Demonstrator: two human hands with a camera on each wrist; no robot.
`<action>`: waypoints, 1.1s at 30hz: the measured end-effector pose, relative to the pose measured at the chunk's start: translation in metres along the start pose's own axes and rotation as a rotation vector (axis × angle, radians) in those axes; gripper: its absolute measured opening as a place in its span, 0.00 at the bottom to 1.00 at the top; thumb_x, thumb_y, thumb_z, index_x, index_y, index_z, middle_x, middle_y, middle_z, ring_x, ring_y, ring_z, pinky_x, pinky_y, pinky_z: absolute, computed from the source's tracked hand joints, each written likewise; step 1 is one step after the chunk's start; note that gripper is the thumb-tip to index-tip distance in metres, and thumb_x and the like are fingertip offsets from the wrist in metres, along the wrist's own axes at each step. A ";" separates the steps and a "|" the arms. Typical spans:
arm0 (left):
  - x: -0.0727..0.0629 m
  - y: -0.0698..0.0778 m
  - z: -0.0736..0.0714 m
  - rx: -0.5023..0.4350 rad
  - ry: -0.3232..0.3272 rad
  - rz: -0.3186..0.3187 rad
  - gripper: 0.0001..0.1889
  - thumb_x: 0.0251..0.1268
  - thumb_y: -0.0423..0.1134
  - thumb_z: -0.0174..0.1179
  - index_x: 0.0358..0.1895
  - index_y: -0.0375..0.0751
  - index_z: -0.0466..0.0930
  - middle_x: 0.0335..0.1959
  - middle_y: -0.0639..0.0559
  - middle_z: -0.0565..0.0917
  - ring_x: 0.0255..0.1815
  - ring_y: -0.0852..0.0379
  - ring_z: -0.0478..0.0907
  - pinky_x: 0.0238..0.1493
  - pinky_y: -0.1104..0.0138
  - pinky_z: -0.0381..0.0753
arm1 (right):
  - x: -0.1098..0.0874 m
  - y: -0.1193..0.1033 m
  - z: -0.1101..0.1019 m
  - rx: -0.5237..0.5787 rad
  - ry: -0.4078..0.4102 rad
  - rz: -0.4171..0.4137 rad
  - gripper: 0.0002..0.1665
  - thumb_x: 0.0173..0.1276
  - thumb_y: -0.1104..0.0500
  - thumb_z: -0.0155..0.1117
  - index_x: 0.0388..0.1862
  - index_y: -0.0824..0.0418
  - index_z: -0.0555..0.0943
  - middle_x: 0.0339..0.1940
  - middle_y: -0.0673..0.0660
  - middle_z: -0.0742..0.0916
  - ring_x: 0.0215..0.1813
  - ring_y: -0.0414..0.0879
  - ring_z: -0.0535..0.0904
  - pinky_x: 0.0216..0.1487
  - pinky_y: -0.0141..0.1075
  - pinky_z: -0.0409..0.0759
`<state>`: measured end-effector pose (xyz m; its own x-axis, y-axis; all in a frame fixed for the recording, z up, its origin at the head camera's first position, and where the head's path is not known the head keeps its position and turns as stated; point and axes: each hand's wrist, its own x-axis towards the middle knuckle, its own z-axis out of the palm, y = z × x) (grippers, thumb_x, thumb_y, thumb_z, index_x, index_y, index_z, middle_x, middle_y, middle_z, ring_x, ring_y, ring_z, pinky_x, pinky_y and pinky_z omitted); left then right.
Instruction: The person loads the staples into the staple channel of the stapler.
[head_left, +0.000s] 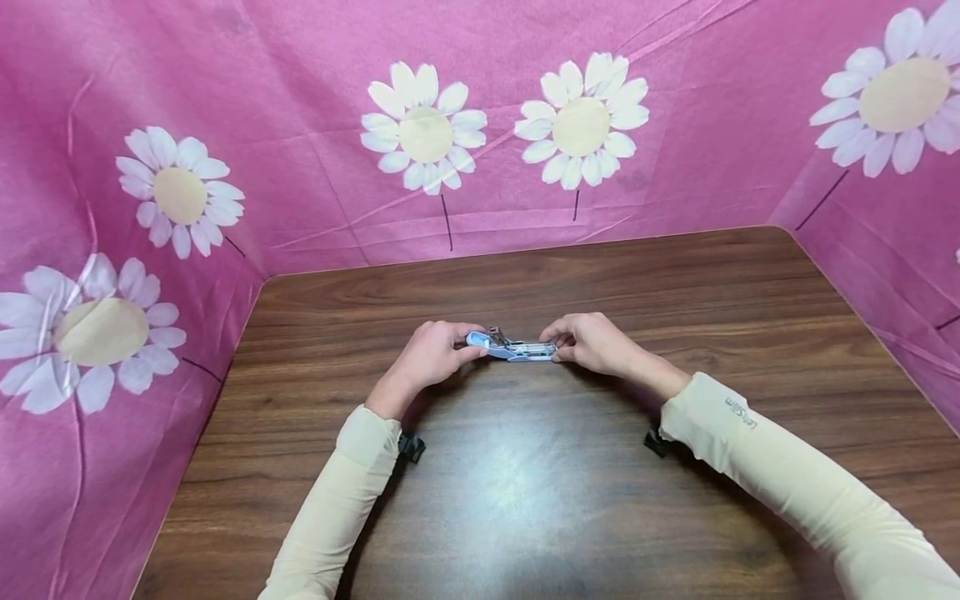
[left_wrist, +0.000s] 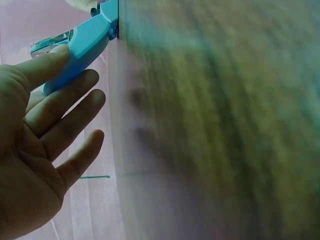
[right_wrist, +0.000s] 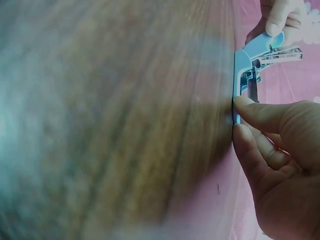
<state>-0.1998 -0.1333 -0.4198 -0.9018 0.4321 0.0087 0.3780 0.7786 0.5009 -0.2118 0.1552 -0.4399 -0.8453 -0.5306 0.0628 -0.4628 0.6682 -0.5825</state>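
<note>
A light-blue stapler (head_left: 498,347) lies swung wide apart at its hinge on the table, its metal staple channel (head_left: 528,348) exposed. My left hand (head_left: 433,354) pinches the blue top cover between thumb and forefinger, the other fingers spread loosely below it in the left wrist view. With thumb and fingertips, my right hand (head_left: 600,343) grips the far end of the base, low against the tabletop. In the right wrist view the cover (right_wrist: 257,46) tilts up from the table and a metal rail (right_wrist: 282,56) sticks out beside it.
The brown wood-grain table (head_left: 510,483) has a bright glare spot in front of the hands. Pink cloth (head_left: 315,158) with white daisies hangs behind the table and along both sides. A dark wrist mount (head_left: 411,447) sits under the left sleeve, another under the right.
</note>
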 end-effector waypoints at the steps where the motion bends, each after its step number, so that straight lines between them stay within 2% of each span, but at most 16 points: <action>1: 0.000 0.000 0.000 0.006 0.003 0.000 0.16 0.68 0.52 0.66 0.55 0.55 0.87 0.34 0.63 0.87 0.33 0.57 0.75 0.44 0.63 0.78 | 0.000 0.000 0.000 -0.001 0.002 0.000 0.16 0.58 0.64 0.77 0.46 0.58 0.89 0.35 0.50 0.90 0.36 0.38 0.84 0.41 0.36 0.82; 4: 0.000 0.000 0.001 0.016 0.016 -0.007 0.18 0.67 0.53 0.67 0.57 0.55 0.86 0.42 0.60 0.89 0.39 0.57 0.79 0.50 0.60 0.80 | 0.000 0.001 0.001 -0.002 0.010 -0.002 0.16 0.57 0.64 0.78 0.46 0.57 0.90 0.36 0.50 0.90 0.36 0.38 0.84 0.41 0.36 0.83; 8: 0.001 0.001 0.001 0.017 0.023 -0.009 0.18 0.67 0.53 0.67 0.57 0.56 0.86 0.47 0.58 0.89 0.43 0.57 0.82 0.53 0.58 0.80 | 0.001 0.002 0.001 -0.005 0.012 -0.009 0.16 0.57 0.63 0.78 0.46 0.57 0.90 0.36 0.51 0.91 0.36 0.38 0.85 0.41 0.37 0.83; 17: 0.001 0.005 -0.001 0.013 0.010 0.009 0.15 0.67 0.52 0.67 0.53 0.55 0.88 0.36 0.62 0.88 0.32 0.58 0.74 0.42 0.64 0.76 | 0.000 0.002 0.001 -0.006 0.006 0.001 0.16 0.58 0.61 0.78 0.47 0.55 0.90 0.39 0.51 0.92 0.36 0.39 0.85 0.41 0.38 0.82; 23: 0.003 0.006 -0.001 0.003 0.010 0.010 0.15 0.67 0.51 0.67 0.53 0.54 0.88 0.37 0.63 0.88 0.32 0.58 0.73 0.41 0.65 0.73 | 0.001 0.004 0.002 0.005 0.000 0.007 0.16 0.58 0.62 0.77 0.47 0.55 0.90 0.40 0.51 0.92 0.37 0.39 0.85 0.41 0.38 0.82; 33: 0.006 0.006 0.001 -0.012 0.044 0.029 0.13 0.64 0.54 0.68 0.50 0.59 0.89 0.28 0.66 0.84 0.27 0.60 0.72 0.36 0.66 0.72 | 0.001 0.006 0.002 0.001 0.002 0.005 0.16 0.57 0.60 0.78 0.46 0.54 0.90 0.39 0.50 0.92 0.37 0.39 0.85 0.43 0.39 0.83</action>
<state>-0.2022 -0.1255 -0.4172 -0.8990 0.4337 0.0613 0.4017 0.7606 0.5100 -0.2147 0.1573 -0.4446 -0.8480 -0.5263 0.0622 -0.4587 0.6701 -0.5835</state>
